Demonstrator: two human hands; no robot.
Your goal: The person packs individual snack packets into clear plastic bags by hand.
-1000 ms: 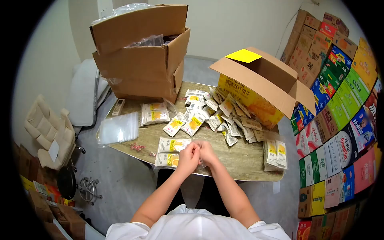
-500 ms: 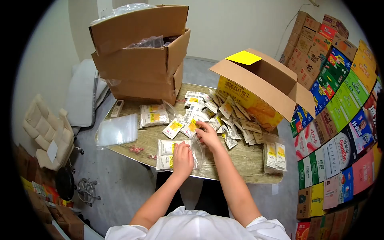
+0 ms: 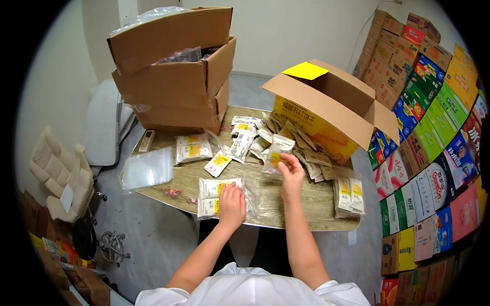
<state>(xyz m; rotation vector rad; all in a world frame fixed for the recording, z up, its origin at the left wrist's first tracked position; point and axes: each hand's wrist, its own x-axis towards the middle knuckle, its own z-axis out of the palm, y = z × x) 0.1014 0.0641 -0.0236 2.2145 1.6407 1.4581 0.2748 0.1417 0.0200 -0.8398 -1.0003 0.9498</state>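
My left hand [image 3: 233, 205] lies with its fingers out over a clear zip bag [image 3: 250, 196] on the table's near side. Inside that bag, white snack packets [image 3: 208, 188] with yellow print lie in two rows, partly under my fingers. My right hand [image 3: 293, 179] is raised just right of the bag, fingers pinched on a single white and yellow packet [image 3: 276, 156]. Beyond it spreads a loose pile of similar packets [image 3: 240, 145]. One loose packet [image 3: 218, 163] rests above the bag.
A filled bag [image 3: 194, 148] and a stack of flat clear bags [image 3: 148, 167] lie left; another filled bag [image 3: 349, 196] lies right. An open yellow carton [image 3: 316, 122] and stacked brown boxes [image 3: 173, 92] stand at the back. Cartons [image 3: 423, 168] line the right side.
My right hand has moved right, away from the bag's mouth, carrying a packet from the near edge of the pile. My left hand stays on the bag.
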